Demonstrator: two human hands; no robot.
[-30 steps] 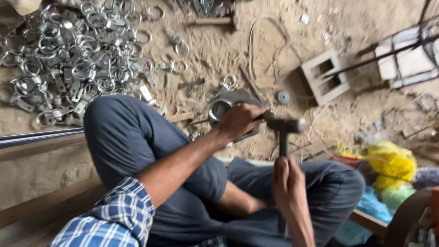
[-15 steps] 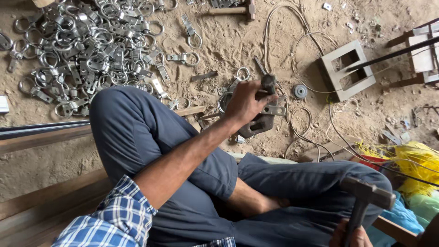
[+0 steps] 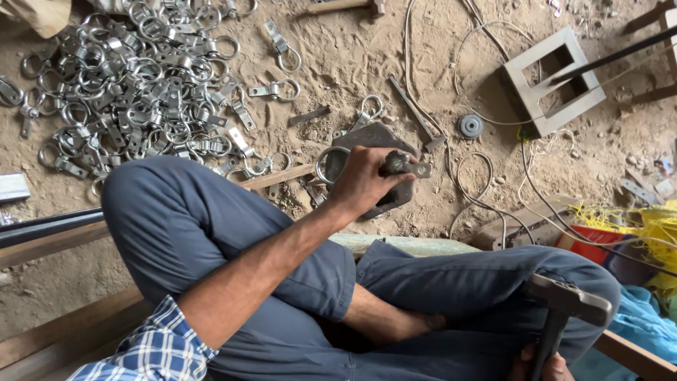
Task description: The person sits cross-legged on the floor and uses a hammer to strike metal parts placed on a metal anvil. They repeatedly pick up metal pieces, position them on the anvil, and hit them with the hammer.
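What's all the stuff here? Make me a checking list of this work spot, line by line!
Surface: sandy dirt ground, loose and uneven.
Job's things: dark metal block on the ground; a small metal piece held on it; hammer raised over the knee.
Clutter: big heap of shiny ring clamps, a grey disc, a square hollow frame, wooden strips.
Hands: left hand grips the small metal piece; right hand grips the hammer handle.
Cables: thin wires looping over the dirt.
Surroundings: yellow tangle, blue cloth, a black rod.
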